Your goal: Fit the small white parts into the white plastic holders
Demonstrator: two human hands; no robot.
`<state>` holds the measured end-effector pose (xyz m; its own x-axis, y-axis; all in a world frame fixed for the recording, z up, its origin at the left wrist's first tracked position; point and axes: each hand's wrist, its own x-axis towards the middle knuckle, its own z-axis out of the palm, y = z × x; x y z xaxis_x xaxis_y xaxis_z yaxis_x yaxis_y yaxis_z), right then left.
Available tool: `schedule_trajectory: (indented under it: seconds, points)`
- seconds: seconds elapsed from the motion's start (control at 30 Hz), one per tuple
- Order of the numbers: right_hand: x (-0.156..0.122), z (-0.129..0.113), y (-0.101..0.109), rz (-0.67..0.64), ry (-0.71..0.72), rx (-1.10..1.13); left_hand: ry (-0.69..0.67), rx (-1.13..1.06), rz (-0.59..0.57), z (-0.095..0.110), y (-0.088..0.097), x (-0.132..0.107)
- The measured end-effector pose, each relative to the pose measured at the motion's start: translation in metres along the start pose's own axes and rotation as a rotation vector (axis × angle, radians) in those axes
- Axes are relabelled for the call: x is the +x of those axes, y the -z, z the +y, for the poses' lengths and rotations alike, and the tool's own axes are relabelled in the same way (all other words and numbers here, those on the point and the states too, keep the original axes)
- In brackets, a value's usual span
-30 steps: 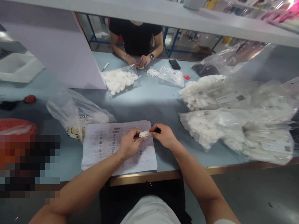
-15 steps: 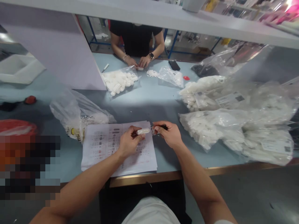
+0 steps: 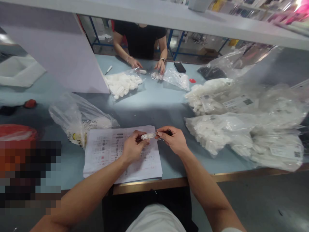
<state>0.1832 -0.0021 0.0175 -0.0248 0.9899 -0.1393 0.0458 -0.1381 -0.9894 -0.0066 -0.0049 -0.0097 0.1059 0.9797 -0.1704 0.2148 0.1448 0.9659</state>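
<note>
Between the thumb and fingers of my left hand point(image 3: 133, 147) is a small white oblong plastic piece point(image 3: 147, 136), held above a stack of printed sheets point(image 3: 103, 161). My right hand point(image 3: 174, 139) is pinched closed at the right end of that piece. A tiny part seems to be in its fingertips, too small to name. Small loose white bits point(image 3: 159, 139) lie on the table just under my right fingers, partly hidden by them.
Clear bags of white parts point(image 3: 212, 132) fill the right side. An open bag of small bits point(image 3: 91, 124) stands left of the sheets. Across the table point(image 3: 154, 106) a co-worker's hands point(image 3: 159, 66) are near small white bits. A shelf point(image 3: 154, 19) runs overhead.
My right hand has moved slightly left, bringing its fingertips to the end of the white piece. Across the table, the co-worker's hands have parted, one reaching into the small bits.
</note>
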Motion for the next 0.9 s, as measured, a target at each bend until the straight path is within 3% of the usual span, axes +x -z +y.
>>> schedule_trajectory:
  seconds: [0.13, 0.3, 0.47, 0.9]
  points:
    - [0.0, 0.004, 0.0, 0.032, 0.077, -0.106, -0.009, 0.014, 0.001, 0.0, 0.0, 0.0]
    - [-0.002, 0.006, -0.002, 0.077, 0.445, -0.522, -0.036, 0.107, 0.029, 0.0, 0.0, -0.001]
    - [-0.004, 0.009, -0.005, 0.018, 0.695, -0.706, -0.05, 0.174, 0.036, 0.002, 0.001, -0.001]
    - [-0.002, 0.013, -0.007, 0.022, 0.817, -0.731, -0.096, 0.282, 0.044, -0.001, 0.001, -0.002]
